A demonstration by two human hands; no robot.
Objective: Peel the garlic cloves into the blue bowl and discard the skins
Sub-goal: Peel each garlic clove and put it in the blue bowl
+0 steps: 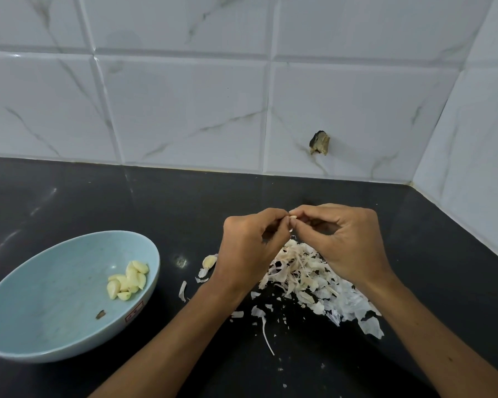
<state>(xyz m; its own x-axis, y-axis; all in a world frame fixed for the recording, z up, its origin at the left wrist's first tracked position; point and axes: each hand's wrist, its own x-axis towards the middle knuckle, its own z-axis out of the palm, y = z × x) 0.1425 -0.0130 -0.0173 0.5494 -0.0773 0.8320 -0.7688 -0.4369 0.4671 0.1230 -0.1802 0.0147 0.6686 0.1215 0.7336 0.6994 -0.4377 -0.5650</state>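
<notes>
- Fingertips of both hands met over the skins, pinching one small garlic clove between them above the counter.
- Only a pale sliver of that clove showed; the rest was covered by the fingers, so how much skin it wore could not be told.
- Curled fingers on the left hand hid its palm, and its wrist covered the left edge of the skin pile.
- Part of the pile's right side lay under the right hand and forearm; both forearms ran out of the bottom edge of the view.
- Near the left edge sat the blue bowl, tipped toward the camera, its rim cut off at the left edge.
- Peeled cloves were heaped inside against its right wall; a dark fleck and a red-printed sticker showed lower down, the print too small to read.
- One further clove, with some skin on it, lay on the black counter just beside the left wrist, between bowl and pile, with loose skin scraps near it.
- Papery flakes and a thin strand trailed from the pile toward the camera.
- Behind stood a white marble-patterned tiled wall with a brown, dark-edged lump or chip low on one tile; which it was could not be made out.
- Both hands were closed in a pinch on the clove: thumb and forefinger of each gripped it, the other fingers bent loosely inward and holding nothing else.
</notes>
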